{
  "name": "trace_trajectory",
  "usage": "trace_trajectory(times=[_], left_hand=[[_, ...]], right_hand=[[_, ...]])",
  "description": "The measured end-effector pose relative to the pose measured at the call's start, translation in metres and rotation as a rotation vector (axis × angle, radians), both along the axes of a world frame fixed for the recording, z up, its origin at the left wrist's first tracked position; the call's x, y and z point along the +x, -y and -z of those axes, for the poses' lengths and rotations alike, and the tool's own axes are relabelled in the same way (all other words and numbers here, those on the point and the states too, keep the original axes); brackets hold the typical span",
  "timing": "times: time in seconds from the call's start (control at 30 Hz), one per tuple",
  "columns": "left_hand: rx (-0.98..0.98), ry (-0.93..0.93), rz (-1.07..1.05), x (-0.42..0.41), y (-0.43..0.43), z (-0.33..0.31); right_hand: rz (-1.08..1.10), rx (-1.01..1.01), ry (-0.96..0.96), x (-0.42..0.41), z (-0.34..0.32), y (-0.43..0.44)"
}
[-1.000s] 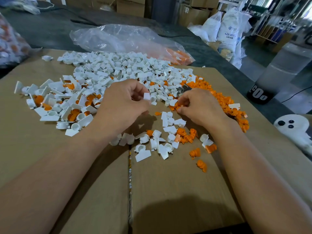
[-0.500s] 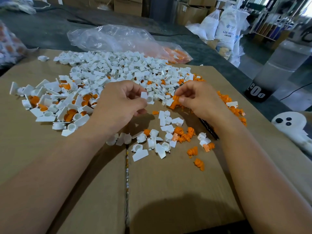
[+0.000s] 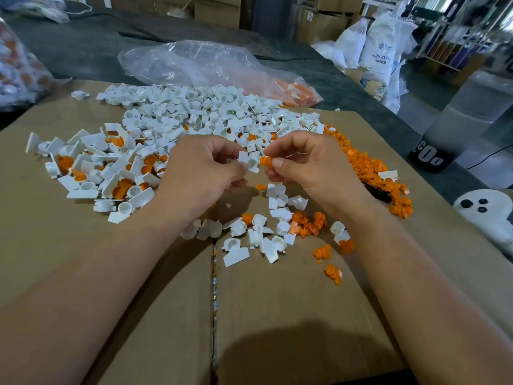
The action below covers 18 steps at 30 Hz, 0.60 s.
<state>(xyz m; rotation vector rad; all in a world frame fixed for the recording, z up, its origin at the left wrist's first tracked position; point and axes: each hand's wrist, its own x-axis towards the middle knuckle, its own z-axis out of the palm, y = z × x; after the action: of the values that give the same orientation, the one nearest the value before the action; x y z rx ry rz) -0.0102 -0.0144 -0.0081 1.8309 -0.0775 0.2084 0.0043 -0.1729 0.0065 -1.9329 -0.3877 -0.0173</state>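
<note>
L hand (image 3: 202,173) pinches a white cup piece (image 3: 249,162) btwn thumb & curled fingers; R hand (image 3: 308,168) pinches an orange plug (image 3: 265,161) at thumb & forefinger tips. Plug sits just right of the white piece, nearly touching its round socket, both in the gap btwn the hands. Next move prob a short leftward push by the R hand into the socket.

surface: cardboard sheet (image 3: 291,315) | on it: heap of white parts (image 3: 194,112), scattered orange plugs (image 3: 369,168)
</note>
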Motion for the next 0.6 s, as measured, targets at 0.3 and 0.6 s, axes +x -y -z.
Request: trace_trajectory(times=[0.3, 0.6], left_hand=[[0.002, -0.01, 0.036, 0.0, 0.002, 0.002], [0.077, 0.023, 0.071, -0.002, 0.002, 0.003]], right_hand=[[0.078, -0.104, 0.093, 0.001, 0.006, -0.007], [0.171, -0.227, 0.28, -0.002, 0.013, -0.019]])
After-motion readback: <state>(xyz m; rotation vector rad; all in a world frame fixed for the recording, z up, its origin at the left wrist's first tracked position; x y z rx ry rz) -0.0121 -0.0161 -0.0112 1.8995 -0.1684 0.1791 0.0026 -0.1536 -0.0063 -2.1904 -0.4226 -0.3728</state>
